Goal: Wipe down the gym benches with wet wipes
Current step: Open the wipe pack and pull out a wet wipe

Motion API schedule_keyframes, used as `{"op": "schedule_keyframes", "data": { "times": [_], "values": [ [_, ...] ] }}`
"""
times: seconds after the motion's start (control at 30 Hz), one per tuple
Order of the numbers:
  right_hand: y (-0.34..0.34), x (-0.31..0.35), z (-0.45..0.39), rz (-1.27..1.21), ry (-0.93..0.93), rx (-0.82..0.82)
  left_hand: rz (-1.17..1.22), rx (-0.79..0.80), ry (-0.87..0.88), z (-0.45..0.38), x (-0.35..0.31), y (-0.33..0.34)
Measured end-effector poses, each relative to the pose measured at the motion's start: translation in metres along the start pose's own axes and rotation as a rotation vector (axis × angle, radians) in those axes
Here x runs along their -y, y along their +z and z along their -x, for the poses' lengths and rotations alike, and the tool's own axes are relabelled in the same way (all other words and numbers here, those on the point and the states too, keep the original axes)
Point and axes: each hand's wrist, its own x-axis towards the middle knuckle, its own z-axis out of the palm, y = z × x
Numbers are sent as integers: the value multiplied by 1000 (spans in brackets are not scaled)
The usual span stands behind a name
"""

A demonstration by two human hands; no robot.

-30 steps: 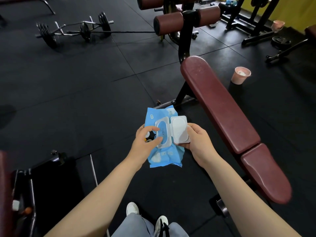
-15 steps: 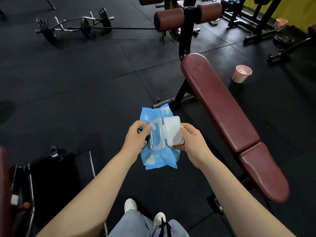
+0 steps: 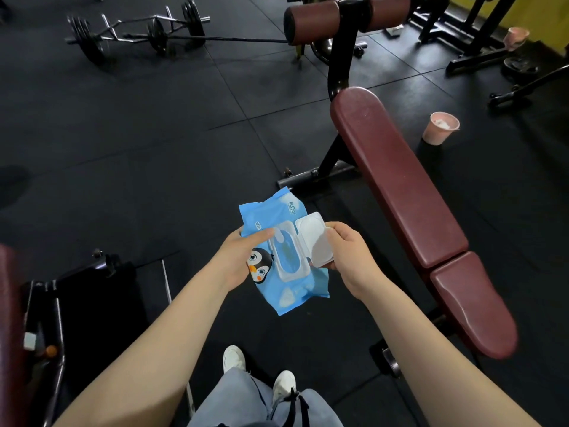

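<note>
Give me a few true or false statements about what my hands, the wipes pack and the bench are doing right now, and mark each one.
1. The wipes pack has its lid flipped open. True.
2. The left hand holds the pack. True.
3. The right hand rests on the bench. False: it holds the open lid.
4. A wipe is already pulled out. False: none shows outside the pack.
5. A pink cup stands on the floor beside the bench. True.
</note>
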Motion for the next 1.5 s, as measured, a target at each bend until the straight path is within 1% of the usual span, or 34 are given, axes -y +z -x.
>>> {"op": "schedule_keyframes", "data": {
  "times": [0.07,0.13,0.2,0.23,0.27,0.3,0.33,0.37,0.4,0.43,0.5,0.6,0.77,0.9,1.1,1.23,1.4,1.5],
  "values": [
    [1,-4,0,30,-1,-70,-18,-19,30,2,2,1],
    [2,-8,-1,46,-4,-147,-39,-74,48,4,3,4],
    [3,-9,1,76,-58,-252,-51,-125,59,7,5,7],
    [4,-9,5,148,-151,-326,-59,-141,68,8,6,8],
    [5,-9,9,258,-289,-392,-66,-157,76,9,8,9],
    [6,-11,14,386,-445,-415,-71,-176,82,10,10,10],
    [8,-15,18,514,-580,-384,-75,-200,87,11,12,10],
    [13,-20,21,626,-662,-316,-73,-220,89,12,14,11],
    [17,-27,23,711,-677,-234,-66,-233,88,13,16,12],
    [22,-32,24,774,-640,-167,-56,-238,87,13,17,12],
    [30,-39,27,832,-517,-107,-44,-238,82,17,19,14],
    [35,-40,29,865,-417,-125,-28,-212,72,21,19,15],
    [41,-36,33,915,-390,-163,4,-174,48,25,18,11],
    [46,-35,35,925,-351,-169,49,-178,20,27,17,9],
    [51,-33,33,1111,-346,-164,59,-158,12,30,21,9],
    [53,-35,32,1105,-324,-149,67,-160,11,31,22,8],
    [53,-35,35,1135,-350,-160,76,-166,6,32,23,6],
    [53,-30,37,1211,-392,-170,102,-180,-5,32,23,5]
  ]
}}
